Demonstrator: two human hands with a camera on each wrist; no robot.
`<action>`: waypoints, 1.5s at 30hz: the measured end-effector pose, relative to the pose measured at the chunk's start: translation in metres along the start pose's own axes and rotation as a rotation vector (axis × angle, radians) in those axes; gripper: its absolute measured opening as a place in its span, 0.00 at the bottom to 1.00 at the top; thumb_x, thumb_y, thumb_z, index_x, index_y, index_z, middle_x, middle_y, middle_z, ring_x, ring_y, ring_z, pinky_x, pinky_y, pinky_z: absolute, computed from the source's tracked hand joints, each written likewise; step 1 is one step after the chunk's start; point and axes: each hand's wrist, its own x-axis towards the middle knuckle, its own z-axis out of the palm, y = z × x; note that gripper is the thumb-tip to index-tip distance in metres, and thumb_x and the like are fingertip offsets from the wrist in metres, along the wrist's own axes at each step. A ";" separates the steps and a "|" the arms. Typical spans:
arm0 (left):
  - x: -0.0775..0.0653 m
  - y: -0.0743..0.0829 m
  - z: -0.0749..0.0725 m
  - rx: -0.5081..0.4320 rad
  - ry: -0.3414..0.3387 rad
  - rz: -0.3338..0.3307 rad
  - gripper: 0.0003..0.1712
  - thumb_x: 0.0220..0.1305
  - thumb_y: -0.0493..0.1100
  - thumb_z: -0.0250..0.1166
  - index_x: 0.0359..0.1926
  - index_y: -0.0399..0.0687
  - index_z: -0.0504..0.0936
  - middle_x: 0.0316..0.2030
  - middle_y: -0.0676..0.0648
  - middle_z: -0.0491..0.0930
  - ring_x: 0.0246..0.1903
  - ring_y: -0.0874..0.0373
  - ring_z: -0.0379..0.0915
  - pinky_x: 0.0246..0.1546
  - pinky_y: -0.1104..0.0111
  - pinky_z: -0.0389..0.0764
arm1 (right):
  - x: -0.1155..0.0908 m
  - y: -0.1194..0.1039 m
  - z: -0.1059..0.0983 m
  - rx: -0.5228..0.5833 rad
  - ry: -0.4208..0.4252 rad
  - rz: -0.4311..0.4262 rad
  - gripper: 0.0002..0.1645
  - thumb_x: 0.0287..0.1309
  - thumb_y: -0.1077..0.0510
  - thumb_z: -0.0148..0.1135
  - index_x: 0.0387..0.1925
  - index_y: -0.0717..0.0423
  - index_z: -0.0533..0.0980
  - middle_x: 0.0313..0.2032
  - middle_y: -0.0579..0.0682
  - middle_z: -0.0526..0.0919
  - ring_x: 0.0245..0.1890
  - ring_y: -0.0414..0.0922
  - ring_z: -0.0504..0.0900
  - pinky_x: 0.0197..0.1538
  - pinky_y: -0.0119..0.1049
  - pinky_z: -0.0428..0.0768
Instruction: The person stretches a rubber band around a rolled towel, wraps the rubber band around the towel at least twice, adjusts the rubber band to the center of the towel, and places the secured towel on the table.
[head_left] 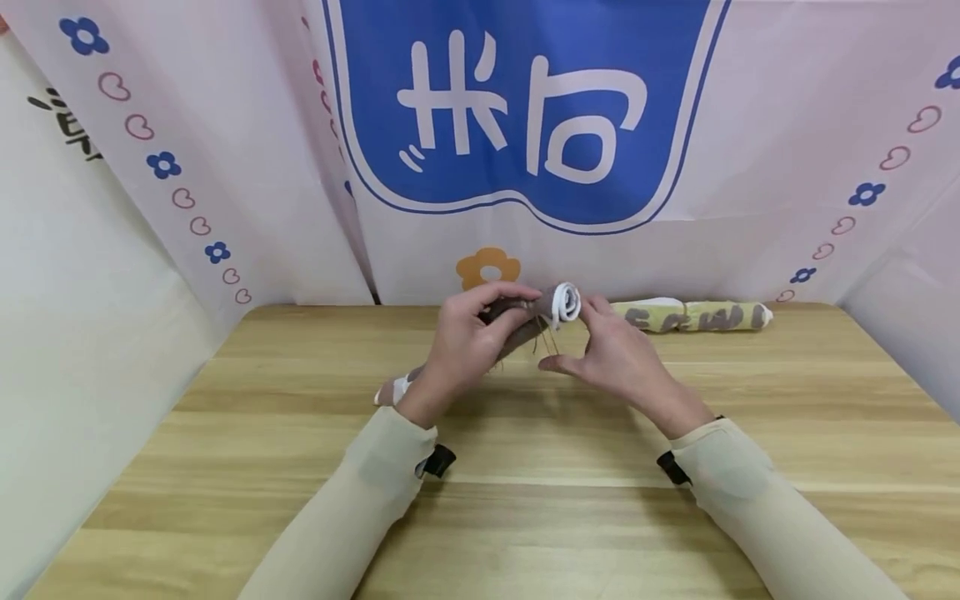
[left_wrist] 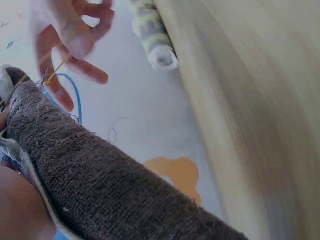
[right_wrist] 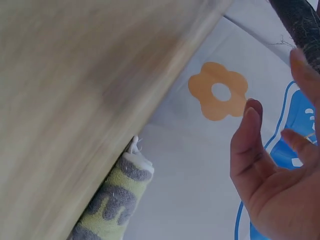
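Observation:
My left hand [head_left: 467, 343] grips a rolled-up grey-brown towel [left_wrist: 105, 170] near its upper end, holding it at a slant. White spiral layers show at that end in the head view, and its lower end slopes down to the left. My right hand [head_left: 622, 357] is just right of the rolled end, thumb and fingers spread. Between them a thin yellowish rubber band [left_wrist: 61, 64] is stretched, running to the towel's end. Loose threads hang from the towel's edge.
A second rolled towel [head_left: 723, 317], yellow-green with grey patches, lies at the back right of the wooden table [head_left: 525, 517], a band round its middle. Behind it hangs a white cloth backdrop [head_left: 420, 258] with a blue emblem and an orange flower.

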 end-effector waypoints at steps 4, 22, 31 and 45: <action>0.003 0.003 -0.002 -0.136 0.036 -0.147 0.10 0.69 0.28 0.70 0.49 0.35 0.89 0.44 0.42 0.88 0.43 0.54 0.84 0.44 0.64 0.85 | -0.001 0.003 0.001 0.053 0.091 -0.092 0.31 0.60 0.58 0.77 0.64 0.58 0.80 0.54 0.57 0.83 0.28 0.45 0.81 0.31 0.42 0.80; 0.010 0.006 -0.001 -0.337 0.169 -0.464 0.13 0.67 0.30 0.72 0.52 0.35 0.88 0.46 0.44 0.89 0.44 0.58 0.83 0.43 0.68 0.81 | -0.001 -0.002 0.012 0.082 0.505 -0.452 0.09 0.62 0.65 0.61 0.39 0.57 0.86 0.35 0.49 0.87 0.20 0.39 0.76 0.23 0.35 0.76; 0.009 0.006 -0.001 -0.380 0.128 -0.484 0.13 0.69 0.29 0.70 0.54 0.34 0.87 0.47 0.44 0.89 0.45 0.57 0.82 0.43 0.68 0.81 | -0.004 -0.002 0.014 0.119 0.479 -0.418 0.08 0.67 0.63 0.62 0.41 0.58 0.86 0.34 0.50 0.86 0.21 0.39 0.75 0.24 0.35 0.75; 0.009 0.010 -0.007 -0.469 0.049 -0.506 0.14 0.70 0.30 0.69 0.55 0.34 0.86 0.44 0.47 0.87 0.43 0.56 0.81 0.42 0.68 0.81 | -0.008 -0.006 0.012 0.401 0.292 -0.216 0.06 0.74 0.62 0.63 0.45 0.56 0.85 0.33 0.48 0.87 0.16 0.39 0.75 0.20 0.30 0.73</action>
